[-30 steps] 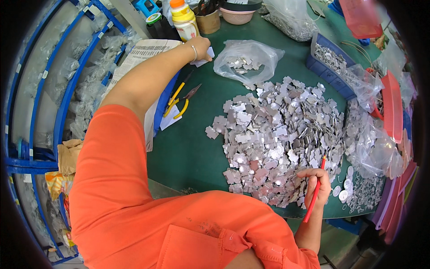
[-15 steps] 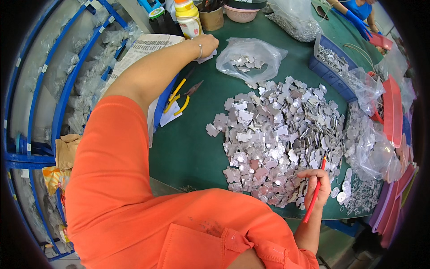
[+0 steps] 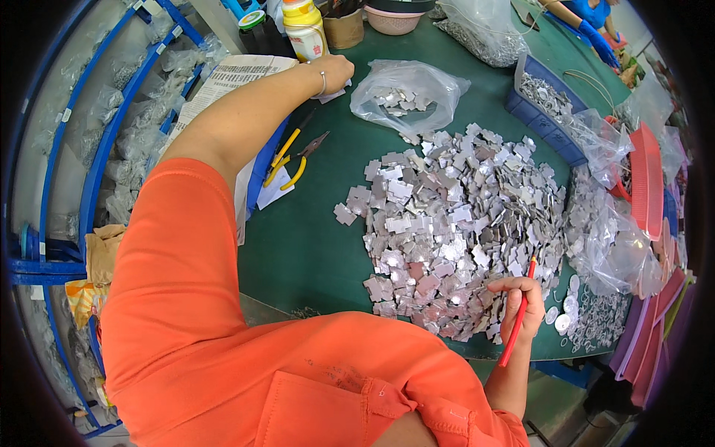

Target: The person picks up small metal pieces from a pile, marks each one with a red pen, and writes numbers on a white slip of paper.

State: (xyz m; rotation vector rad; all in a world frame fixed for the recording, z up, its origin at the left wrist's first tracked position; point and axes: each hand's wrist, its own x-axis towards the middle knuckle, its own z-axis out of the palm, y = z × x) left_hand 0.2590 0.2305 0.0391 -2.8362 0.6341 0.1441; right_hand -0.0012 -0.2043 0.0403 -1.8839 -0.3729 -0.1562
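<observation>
My left hand (image 3: 337, 73) reaches to the far left of the table, knuckles bent, fingers mostly hidden under it. A white paper slip (image 3: 333, 96) shows just beneath it; whether the fingers grip it I cannot make out. A red pencil (image 3: 514, 331) rests in my right hand (image 3: 527, 304), its tip pointing away, over the near right edge of a heap. That heap (image 3: 454, 231) is of small, flat, notched silvery metal pieces. Beyond it lies a clear plastic bag (image 3: 439, 112) with more such pieces inside.
Yellow-handled pliers (image 3: 296, 177) lie by a newspaper (image 3: 238, 71) at left. A yellow-and-white bottle (image 3: 304, 33) stands behind my left hand. At right are a blue bin (image 3: 547, 127), bagged parts, a red basket (image 3: 646, 179) and loose metal rings (image 3: 599, 324). A blue-gloved co-worker (image 3: 596, 45) sits far right.
The whole view has shifted slightly, with things on the table sitting a little farther left. Both hands keep nearly the same pose and place; the pencil stays in my right hand.
</observation>
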